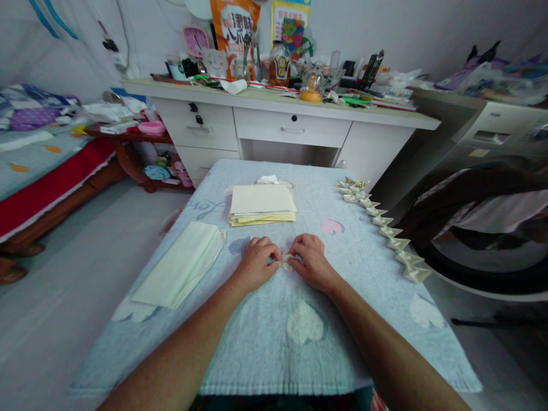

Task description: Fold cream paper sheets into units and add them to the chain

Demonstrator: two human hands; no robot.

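Near the middle of the cloth-covered table (265, 319), a small piece of folded pale paper (286, 262) sits between my hands. My left hand (260, 260) pinches its left edge between thumb and fingertips. From the other side my right hand (311, 258) grips it, its fingers covering part of the paper, so the folds are hard to make out. Beyond my hands lies a stack of cream and yellow paper sheets (261, 201). Left of my left arm is a folded pile of pale greenish paper (180, 265). Folded paper boat shapes (389, 232) form a slanting row along the table's right side.
A white desk (295, 108) crowded with jars, bags and small items stands beyond the table. On the right is a front-loading washing machine (492, 137) with cloth hanging from its opening. A bed (51, 165) and a low wooden shelf (124, 128) are at left.
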